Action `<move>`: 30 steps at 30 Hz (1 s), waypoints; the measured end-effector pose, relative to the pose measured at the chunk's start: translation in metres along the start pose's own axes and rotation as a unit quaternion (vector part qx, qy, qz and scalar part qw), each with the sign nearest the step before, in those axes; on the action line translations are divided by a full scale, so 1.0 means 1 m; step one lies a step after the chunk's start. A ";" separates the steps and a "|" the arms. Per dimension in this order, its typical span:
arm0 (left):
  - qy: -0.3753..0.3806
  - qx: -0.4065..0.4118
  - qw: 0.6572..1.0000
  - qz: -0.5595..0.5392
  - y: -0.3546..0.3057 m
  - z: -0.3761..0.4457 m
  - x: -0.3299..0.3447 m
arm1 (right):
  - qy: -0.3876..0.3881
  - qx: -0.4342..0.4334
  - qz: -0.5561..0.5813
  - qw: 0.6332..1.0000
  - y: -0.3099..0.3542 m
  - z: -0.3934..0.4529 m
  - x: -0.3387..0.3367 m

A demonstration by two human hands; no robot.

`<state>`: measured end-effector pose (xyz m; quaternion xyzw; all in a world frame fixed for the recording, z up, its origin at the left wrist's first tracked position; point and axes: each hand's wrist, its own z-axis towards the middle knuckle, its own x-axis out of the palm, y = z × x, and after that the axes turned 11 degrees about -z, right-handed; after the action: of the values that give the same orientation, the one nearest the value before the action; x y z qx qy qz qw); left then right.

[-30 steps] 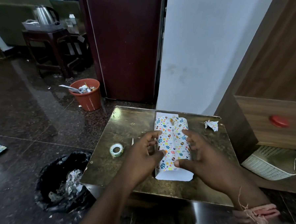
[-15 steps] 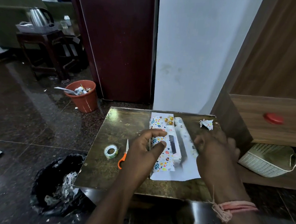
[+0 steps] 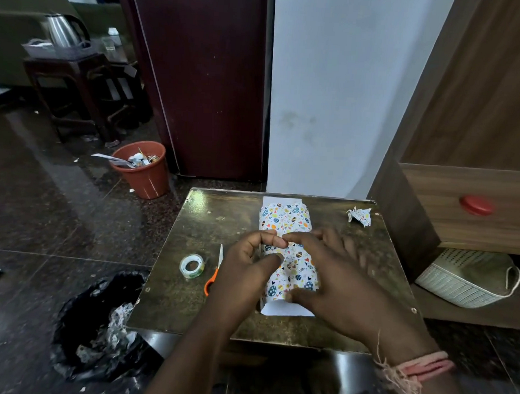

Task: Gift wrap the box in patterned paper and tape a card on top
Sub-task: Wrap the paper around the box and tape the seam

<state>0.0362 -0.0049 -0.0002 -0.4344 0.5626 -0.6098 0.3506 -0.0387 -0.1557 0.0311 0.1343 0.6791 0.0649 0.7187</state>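
Observation:
A box lies lengthwise in the middle of the small brown table [image 3: 186, 307], fully covered by white paper printed with coloured eggs and hearts [image 3: 284, 220]. White paper ends stick out at the far and near sides. My left hand [image 3: 243, 268] presses the paper's left side with thumb and fingers. My right hand [image 3: 335, 279] lies flat over the right flap and holds it down on top of the box. The box itself is hidden under the paper. No card is visible.
A tape roll [image 3: 192, 265] and orange-handled scissors [image 3: 214, 277] lie left of the box. A crumpled paper scrap [image 3: 359, 215] sits at the far right corner. On the floor are a black-lined bin [image 3: 101, 324], an orange bin [image 3: 141, 168] and a white basket [image 3: 467, 278].
Half a second ago the right flap lay open with the box exposed. My right hand has folded that flap back over the box, and both hands now press the paper closed.

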 end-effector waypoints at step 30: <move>0.036 0.009 0.983 0.177 0.016 0.000 0.003 | 0.016 0.277 0.020 0.960 -0.017 0.004 0.021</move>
<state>0.0341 -0.0098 -0.0155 -0.3023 0.6378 -0.5582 0.4362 -0.0343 -0.1663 0.0069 0.3407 0.6791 -0.1096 0.6409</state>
